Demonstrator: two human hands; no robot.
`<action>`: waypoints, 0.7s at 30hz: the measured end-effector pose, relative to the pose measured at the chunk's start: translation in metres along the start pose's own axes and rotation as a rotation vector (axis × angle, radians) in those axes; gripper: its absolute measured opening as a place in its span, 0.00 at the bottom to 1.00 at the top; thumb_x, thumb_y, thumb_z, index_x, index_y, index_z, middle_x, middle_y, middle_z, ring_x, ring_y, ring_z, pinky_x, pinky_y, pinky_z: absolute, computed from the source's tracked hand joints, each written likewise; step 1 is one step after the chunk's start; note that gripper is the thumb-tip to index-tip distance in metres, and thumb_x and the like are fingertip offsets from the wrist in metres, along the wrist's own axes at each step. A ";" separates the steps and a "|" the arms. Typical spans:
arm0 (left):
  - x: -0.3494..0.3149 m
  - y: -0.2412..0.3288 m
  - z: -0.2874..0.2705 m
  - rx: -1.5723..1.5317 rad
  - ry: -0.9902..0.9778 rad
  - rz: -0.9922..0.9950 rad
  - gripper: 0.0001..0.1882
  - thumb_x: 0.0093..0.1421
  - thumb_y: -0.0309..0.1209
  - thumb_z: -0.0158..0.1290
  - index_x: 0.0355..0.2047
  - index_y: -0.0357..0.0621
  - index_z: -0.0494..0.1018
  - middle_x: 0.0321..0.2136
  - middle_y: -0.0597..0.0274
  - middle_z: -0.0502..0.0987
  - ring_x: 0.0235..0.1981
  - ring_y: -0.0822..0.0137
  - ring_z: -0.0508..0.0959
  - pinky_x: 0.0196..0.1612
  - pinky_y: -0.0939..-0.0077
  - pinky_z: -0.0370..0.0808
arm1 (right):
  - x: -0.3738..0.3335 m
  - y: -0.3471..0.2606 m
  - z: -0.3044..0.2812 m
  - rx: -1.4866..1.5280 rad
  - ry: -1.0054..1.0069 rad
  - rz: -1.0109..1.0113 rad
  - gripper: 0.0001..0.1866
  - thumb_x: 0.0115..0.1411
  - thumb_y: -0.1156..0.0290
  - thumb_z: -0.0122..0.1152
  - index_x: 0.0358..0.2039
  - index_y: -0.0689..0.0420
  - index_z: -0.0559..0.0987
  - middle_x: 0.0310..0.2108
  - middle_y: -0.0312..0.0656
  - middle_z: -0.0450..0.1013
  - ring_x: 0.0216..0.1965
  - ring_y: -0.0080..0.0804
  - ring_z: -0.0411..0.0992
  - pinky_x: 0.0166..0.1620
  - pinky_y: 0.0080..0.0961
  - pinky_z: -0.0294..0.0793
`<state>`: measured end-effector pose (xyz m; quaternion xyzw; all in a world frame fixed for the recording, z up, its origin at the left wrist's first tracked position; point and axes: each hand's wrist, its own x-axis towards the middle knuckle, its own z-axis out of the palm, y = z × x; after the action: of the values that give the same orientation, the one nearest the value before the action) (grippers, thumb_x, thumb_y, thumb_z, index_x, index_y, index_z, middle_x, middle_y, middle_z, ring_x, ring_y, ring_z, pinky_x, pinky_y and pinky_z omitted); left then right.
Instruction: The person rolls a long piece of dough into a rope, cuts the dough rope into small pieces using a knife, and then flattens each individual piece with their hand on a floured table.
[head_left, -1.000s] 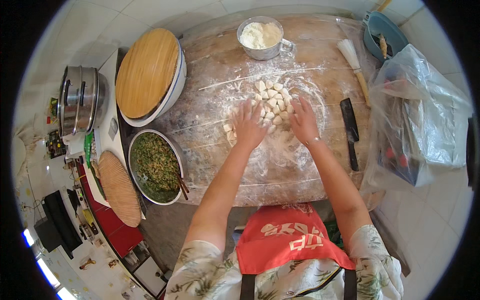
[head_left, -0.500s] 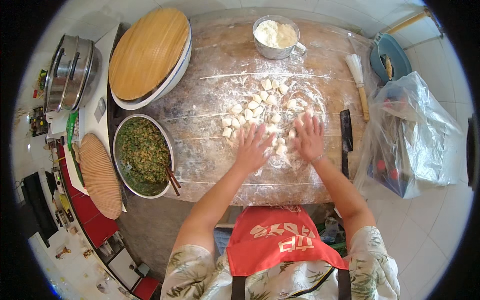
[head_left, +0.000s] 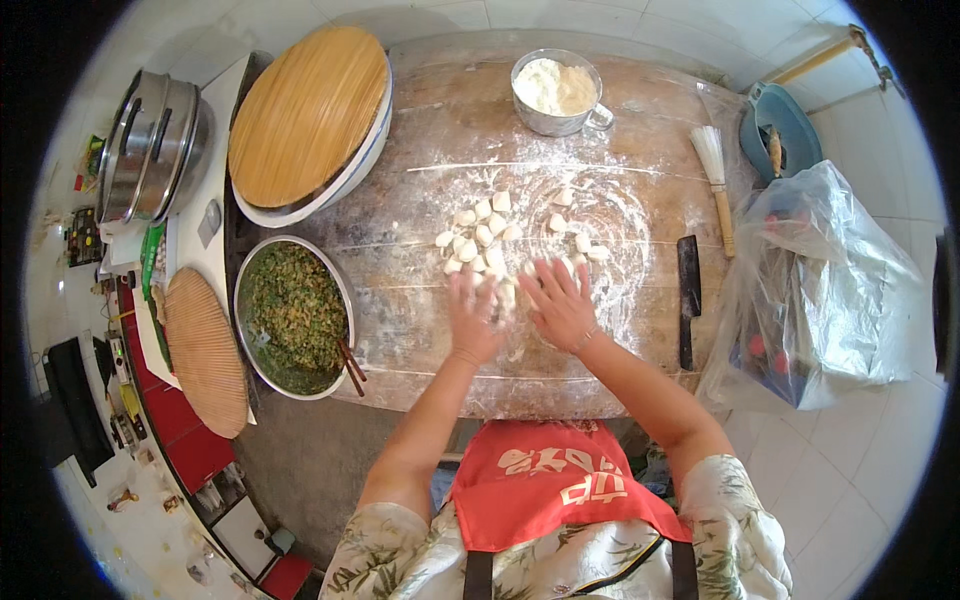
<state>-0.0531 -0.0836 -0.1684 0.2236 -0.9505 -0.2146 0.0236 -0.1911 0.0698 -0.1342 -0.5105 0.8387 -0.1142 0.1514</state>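
Observation:
Many small white dough pieces (head_left: 484, 234) lie in a loose cluster on a floured wooden board (head_left: 410, 340). My left hand (head_left: 476, 322) is flat with fingers apart over the near left edge of the cluster; its fingertips are slightly smeared by motion. Close beside it, my right hand (head_left: 563, 310) spreads its fingers over the near right pieces. Both palms face down, and neither hand grips anything. Some dough under and between the hands is partly hidden.
A metal bowl of green filling (head_left: 295, 310) with chopsticks (head_left: 352, 368) stands left. Behind it, a round slatted lid (head_left: 305, 115) covers a large bowl. A metal cup of flour (head_left: 555, 122) stands far back. Right lie a cleaver (head_left: 689, 290), a brush (head_left: 712, 160) and a plastic-wrapped box (head_left: 820, 300).
Both hands have moved left and slightly nearer me, the right one more, so they are closer together. Dough pieces have shifted and spread about on the board.

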 end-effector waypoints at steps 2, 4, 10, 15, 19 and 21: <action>0.002 0.032 0.003 -0.025 -0.151 0.100 0.41 0.54 0.53 0.56 0.66 0.66 0.53 0.69 0.57 0.41 0.69 0.47 0.40 0.67 0.43 0.39 | -0.028 0.025 0.003 -0.050 0.047 0.068 0.36 0.56 0.57 0.57 0.65 0.39 0.58 0.67 0.45 0.49 0.67 0.51 0.47 0.64 0.64 0.39; 0.021 0.050 0.009 0.081 -0.231 0.260 0.42 0.54 0.55 0.55 0.66 0.67 0.52 0.69 0.58 0.40 0.69 0.50 0.38 0.67 0.43 0.37 | -0.040 0.053 0.003 -0.077 0.088 0.160 0.36 0.56 0.56 0.57 0.65 0.39 0.57 0.68 0.47 0.46 0.66 0.55 0.46 0.64 0.63 0.38; 0.137 0.057 -0.040 0.320 -0.294 0.209 0.43 0.50 0.54 0.59 0.65 0.67 0.56 0.69 0.59 0.44 0.70 0.53 0.40 0.66 0.39 0.33 | 0.053 0.092 -0.017 -0.051 0.191 0.495 0.31 0.64 0.47 0.44 0.66 0.39 0.55 0.69 0.48 0.42 0.68 0.56 0.42 0.64 0.62 0.34; 0.143 -0.025 -0.053 0.158 -0.222 0.104 0.34 0.49 0.46 0.61 0.58 0.59 0.68 0.66 0.58 0.53 0.67 0.50 0.48 0.65 0.40 0.42 | 0.112 0.021 -0.028 0.053 -0.088 0.391 0.34 0.63 0.44 0.43 0.67 0.38 0.52 0.69 0.46 0.45 0.69 0.48 0.41 0.64 0.65 0.35; 0.054 -0.044 -0.034 0.032 -0.049 0.095 0.33 0.50 0.44 0.60 0.58 0.55 0.67 0.66 0.54 0.52 0.67 0.47 0.47 0.65 0.42 0.45 | 0.039 -0.023 -0.018 0.089 -0.099 0.126 0.39 0.57 0.53 0.57 0.67 0.38 0.52 0.69 0.45 0.44 0.69 0.46 0.41 0.65 0.63 0.35; 0.010 -0.018 -0.030 0.058 -0.069 0.068 0.38 0.50 0.48 0.60 0.62 0.59 0.62 0.67 0.53 0.48 0.68 0.45 0.44 0.66 0.42 0.42 | -0.008 -0.008 0.010 0.115 -0.031 0.101 0.40 0.56 0.55 0.59 0.67 0.36 0.53 0.69 0.45 0.45 0.69 0.48 0.43 0.65 0.63 0.34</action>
<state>-0.0501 -0.1140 -0.1488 0.1841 -0.9636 -0.1935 -0.0087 -0.1773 0.0730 -0.1393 -0.4597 0.8529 -0.1467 0.1990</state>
